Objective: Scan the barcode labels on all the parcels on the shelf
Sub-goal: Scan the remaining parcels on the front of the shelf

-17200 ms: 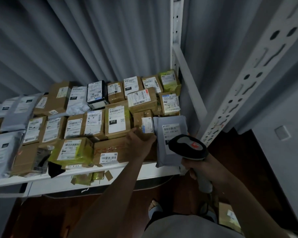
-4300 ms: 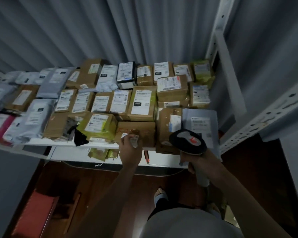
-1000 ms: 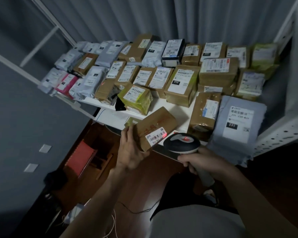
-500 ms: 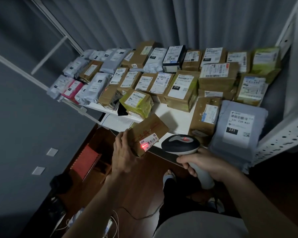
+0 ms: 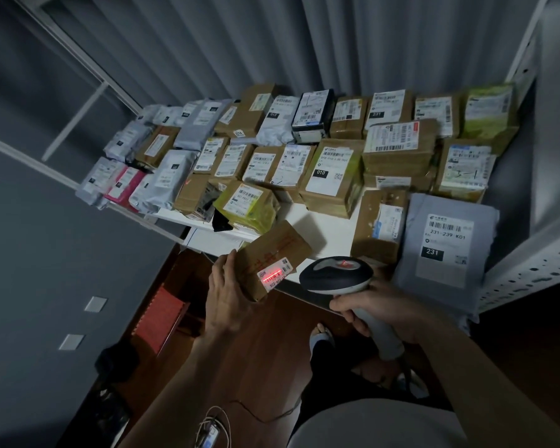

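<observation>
Off shelf [image 5: 324,221] edge: left hand [image 5: 227,299] grips parcel [image 5: 272,253]; right hand [image 5: 379,305] wraps scanner [image 5: 337,274].

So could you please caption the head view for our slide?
Left hand tilts a cardboard parcel while the right hand aims a barcode scanner at its label.

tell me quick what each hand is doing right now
Left hand: holds the brown parcel, tilted toward the scanner.
Right hand: grips the barcode scanner, red beam on the parcel's label.
</observation>
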